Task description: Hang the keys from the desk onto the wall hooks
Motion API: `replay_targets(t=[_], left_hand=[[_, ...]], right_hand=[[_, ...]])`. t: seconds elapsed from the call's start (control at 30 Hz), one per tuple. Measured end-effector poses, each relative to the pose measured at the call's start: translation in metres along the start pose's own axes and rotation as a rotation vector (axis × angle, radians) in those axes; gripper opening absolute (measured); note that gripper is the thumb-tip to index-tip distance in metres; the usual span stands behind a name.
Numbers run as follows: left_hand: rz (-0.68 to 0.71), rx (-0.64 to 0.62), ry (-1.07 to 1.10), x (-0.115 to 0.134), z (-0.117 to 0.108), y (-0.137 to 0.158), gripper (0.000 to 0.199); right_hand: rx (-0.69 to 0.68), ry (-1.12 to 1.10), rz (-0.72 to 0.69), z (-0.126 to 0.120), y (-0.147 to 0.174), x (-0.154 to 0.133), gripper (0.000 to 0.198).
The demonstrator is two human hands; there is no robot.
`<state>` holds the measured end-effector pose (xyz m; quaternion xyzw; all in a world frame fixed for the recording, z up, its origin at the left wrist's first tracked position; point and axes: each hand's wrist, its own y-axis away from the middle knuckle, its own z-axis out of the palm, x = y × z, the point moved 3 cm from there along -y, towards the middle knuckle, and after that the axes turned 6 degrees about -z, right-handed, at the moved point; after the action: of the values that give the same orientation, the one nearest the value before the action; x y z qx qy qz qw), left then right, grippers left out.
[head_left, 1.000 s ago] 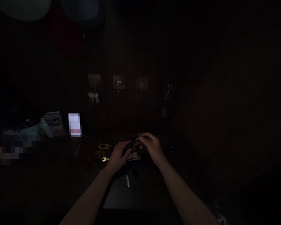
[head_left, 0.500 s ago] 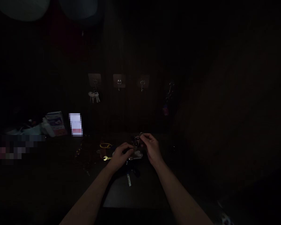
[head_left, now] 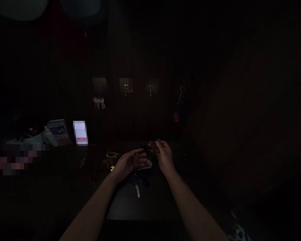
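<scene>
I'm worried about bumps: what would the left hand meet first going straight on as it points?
Probably the right hand or the metal ring it holds; depth is unclear in the dark.

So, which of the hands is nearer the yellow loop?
Left: the left hand is just right of the yellow loop; the right hand is farther right.

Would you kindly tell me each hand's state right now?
Left hand: open; too dark to tell if holding anything.
Right hand: closed on a metal ring.
</scene>
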<state>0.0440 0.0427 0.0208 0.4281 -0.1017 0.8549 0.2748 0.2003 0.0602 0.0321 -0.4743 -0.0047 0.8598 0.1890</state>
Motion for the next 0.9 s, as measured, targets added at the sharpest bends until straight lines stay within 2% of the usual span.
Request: replay_targets(t=[0.17, 0.47, 0.57, 0.73, 0.9], left_hand=[[0.014, 0.064, -0.041, 0.001, 0.001, 0.002, 0.038], [0.212, 0.385, -0.333, 0.007, -0.023, -0.005, 0.043], [0.259, 0.45, -0.42, 0.009, -0.029, -0.007, 0.041], [0.271, 0.494, -0.653, 0.009, -0.024, -0.003, 0.031], [0.3, 0.464, -0.792, 0.006, -0.018, -0.002, 0.028]], right_hand=[[0.007, -0.02, -0.037, -0.005, -0.003, -0.002, 0.033], [0.079, 0.004, -0.169, -0.016, -0.013, -0.024, 0.031], [0.121, 0.052, -0.247, -0.019, -0.024, -0.039, 0.034], [0.184, 0.141, -0.39, -0.025, -0.05, -0.072, 0.035], [0.225, 0.202, -0.535, -0.025, -0.08, -0.109, 0.031]])
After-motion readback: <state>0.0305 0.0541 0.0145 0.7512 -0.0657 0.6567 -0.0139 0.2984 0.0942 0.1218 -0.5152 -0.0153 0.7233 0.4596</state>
